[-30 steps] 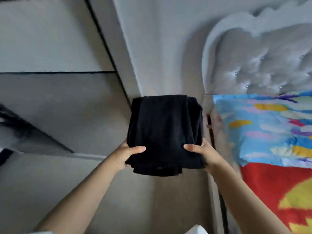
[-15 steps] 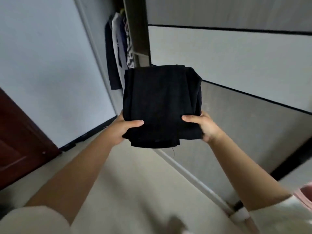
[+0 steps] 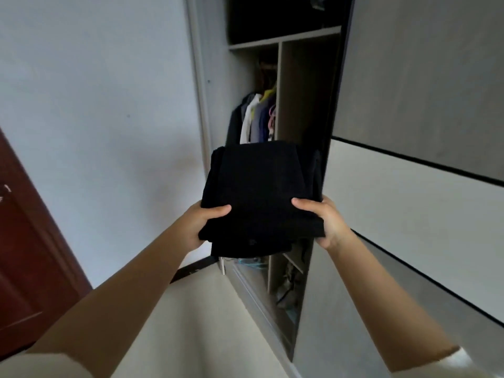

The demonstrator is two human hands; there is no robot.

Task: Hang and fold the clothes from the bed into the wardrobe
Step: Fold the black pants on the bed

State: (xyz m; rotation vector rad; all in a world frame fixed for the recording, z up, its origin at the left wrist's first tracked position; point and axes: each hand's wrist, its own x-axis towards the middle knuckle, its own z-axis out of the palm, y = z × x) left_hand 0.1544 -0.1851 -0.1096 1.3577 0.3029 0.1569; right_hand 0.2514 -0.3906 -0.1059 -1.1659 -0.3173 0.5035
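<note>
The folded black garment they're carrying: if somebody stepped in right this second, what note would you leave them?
Left hand grips the left edge of the folded black fabric garment, thumb on top. Right hand grips its right edge the same way.
The garment is held in the air in front of the open grey wardrobe, where hanging clothes show on the left side.
Done: this piece is folded.
Left: set it inside the wardrobe. The bed is out of view, so I cannot tell how many clothes remain.
</note>
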